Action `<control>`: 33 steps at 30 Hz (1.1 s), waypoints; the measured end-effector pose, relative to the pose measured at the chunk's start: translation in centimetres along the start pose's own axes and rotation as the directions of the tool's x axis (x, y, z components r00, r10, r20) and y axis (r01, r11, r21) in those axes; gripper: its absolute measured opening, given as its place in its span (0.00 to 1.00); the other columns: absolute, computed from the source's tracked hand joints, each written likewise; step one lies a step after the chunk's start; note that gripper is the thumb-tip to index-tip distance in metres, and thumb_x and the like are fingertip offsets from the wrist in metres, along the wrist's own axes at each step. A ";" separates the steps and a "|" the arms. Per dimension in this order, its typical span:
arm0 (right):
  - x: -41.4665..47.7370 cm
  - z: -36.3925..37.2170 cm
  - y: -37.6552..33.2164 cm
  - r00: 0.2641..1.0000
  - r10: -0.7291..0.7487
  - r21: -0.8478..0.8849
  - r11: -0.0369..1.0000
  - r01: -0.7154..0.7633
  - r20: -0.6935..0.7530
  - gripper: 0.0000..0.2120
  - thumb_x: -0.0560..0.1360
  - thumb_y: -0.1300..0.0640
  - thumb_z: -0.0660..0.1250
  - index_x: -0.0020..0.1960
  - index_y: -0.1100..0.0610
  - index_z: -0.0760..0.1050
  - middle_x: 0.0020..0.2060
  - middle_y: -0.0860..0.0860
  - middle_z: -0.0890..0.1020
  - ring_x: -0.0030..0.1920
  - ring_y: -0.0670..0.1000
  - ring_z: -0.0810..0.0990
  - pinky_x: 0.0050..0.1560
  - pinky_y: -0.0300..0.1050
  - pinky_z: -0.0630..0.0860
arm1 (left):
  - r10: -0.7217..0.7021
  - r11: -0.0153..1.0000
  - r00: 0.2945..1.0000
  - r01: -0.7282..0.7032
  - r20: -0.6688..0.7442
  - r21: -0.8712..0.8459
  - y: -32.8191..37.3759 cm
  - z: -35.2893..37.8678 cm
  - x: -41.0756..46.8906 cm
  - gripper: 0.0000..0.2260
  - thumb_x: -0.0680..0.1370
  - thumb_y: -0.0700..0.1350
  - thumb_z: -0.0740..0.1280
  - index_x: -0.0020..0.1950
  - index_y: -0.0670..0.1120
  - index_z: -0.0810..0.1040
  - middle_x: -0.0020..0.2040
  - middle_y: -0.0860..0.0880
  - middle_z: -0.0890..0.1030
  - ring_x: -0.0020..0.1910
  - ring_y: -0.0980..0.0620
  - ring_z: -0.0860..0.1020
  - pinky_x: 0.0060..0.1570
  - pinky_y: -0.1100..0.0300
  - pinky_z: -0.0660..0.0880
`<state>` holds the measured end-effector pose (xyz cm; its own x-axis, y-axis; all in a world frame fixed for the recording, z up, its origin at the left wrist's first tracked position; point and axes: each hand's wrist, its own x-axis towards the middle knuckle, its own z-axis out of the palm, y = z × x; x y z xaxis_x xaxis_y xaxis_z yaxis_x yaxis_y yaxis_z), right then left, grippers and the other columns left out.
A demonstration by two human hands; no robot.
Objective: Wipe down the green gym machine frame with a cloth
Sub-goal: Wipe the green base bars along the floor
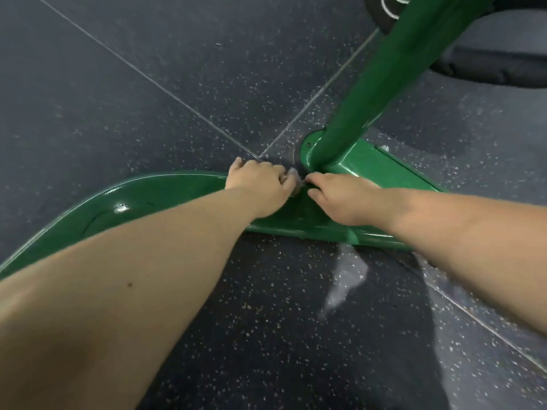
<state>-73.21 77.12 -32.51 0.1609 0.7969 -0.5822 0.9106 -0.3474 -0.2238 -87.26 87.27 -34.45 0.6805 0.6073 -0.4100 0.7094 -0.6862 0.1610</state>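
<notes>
- The green frame base (165,199) sweeps from the lower left edge across the middle of the frame, a glossy flat foot lying on the dark speckled floor (103,93).
- The left hand (260,184), just left of centre, rests knuckles-up on the base with its fingers curled over a small pale cloth (293,176); only a scrap of the cloth shows between the two hands.
- The right hand (340,196), just right of centre, lies on the base with its fingers reaching toward the cloth; whether it pinches the cloth or only touches it I cannot tell.
- The green post (393,72) rises from a collar at centre right toward the top right corner, where black padding (485,66) sits.
- Risks, as I judge them: the cloth is bunched small, so it may slip out of the fingers or skip the seam around the collar, leaving dirt there; knuckles pushed into that tight corner could scrape the collar's edge; a pale sheen on the floor at lower right may be wet and slippery.
</notes>
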 end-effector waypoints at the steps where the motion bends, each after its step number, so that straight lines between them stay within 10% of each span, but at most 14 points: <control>1: -0.1 0.2 0.1 1.000 -0.003 0.042 0.999 0.003 -0.001 0.23 0.85 0.47 0.50 0.79 0.52 0.58 0.75 0.51 0.67 0.73 0.55 0.67 0.69 0.48 0.64 | -0.012 1.000 0.999 0.012 0.053 0.007 -1.6 -0.5 0.0 0.22 0.82 0.61 0.44 0.47 0.54 0.74 0.55 0.48 0.81 0.61 0.44 0.75 0.75 0.41 0.54; 9: 0.1 3.2 -0.9 0.983 0.061 0.072 0.996 -0.049 -0.172 0.23 0.85 0.47 0.46 0.79 0.51 0.57 0.77 0.50 0.63 0.77 0.54 0.59 0.78 0.53 0.51 | -0.390 0.920 0.916 0.385 0.089 0.068 -11.7 -1.9 -1.7 0.24 0.82 0.59 0.45 0.66 0.56 0.76 0.66 0.45 0.77 0.67 0.40 0.72 0.75 0.38 0.50; 14: 0.6 2.3 -0.2 0.968 0.069 0.090 0.995 -0.048 -0.242 0.21 0.85 0.51 0.49 0.75 0.52 0.66 0.73 0.50 0.70 0.73 0.54 0.66 0.73 0.52 0.63 | 0.017 1.000 0.999 -0.018 -0.032 -0.019 -1.2 0.8 -0.5 0.21 0.83 0.55 0.44 0.54 0.52 0.76 0.60 0.47 0.80 0.61 0.42 0.75 0.74 0.41 0.57; 18: -0.6 2.7 1.6 0.950 -0.014 -0.064 0.998 -0.006 -0.312 0.21 0.85 0.52 0.49 0.75 0.52 0.67 0.75 0.49 0.68 0.75 0.52 0.63 0.74 0.50 0.60 | 0.203 0.979 0.975 -0.199 -0.085 0.051 -4.0 1.3 -1.9 0.23 0.83 0.58 0.45 0.74 0.54 0.66 0.76 0.53 0.66 0.75 0.47 0.64 0.76 0.40 0.41; 27: -3.4 2.6 6.6 0.929 0.036 -0.128 0.988 -0.089 -0.368 0.23 0.84 0.49 0.49 0.79 0.48 0.57 0.80 0.47 0.52 0.80 0.50 0.48 0.78 0.50 0.44 | 0.305 0.948 0.950 -0.296 -0.072 0.114 0.2 4.8 -6.2 0.31 0.81 0.50 0.45 0.79 0.45 0.33 0.76 0.46 0.25 0.75 0.46 0.26 0.73 0.44 0.29; 33: -5.6 3.7 10.1 0.922 0.190 -0.084 0.969 -0.230 -0.337 0.25 0.84 0.46 0.45 0.81 0.47 0.50 0.81 0.48 0.49 0.80 0.52 0.49 0.78 0.53 0.49 | 0.464 0.850 0.883 -0.422 -0.068 0.316 6.3 7.4 -5.9 0.34 0.84 0.47 0.51 0.75 0.46 0.26 0.75 0.49 0.23 0.75 0.50 0.26 0.69 0.45 0.25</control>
<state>-66.31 67.32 -34.38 0.4496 0.8353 -0.3164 0.8777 -0.4789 -0.0172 -88.15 76.37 -37.70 0.9427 0.2448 -0.2266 0.2572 -0.9660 0.0262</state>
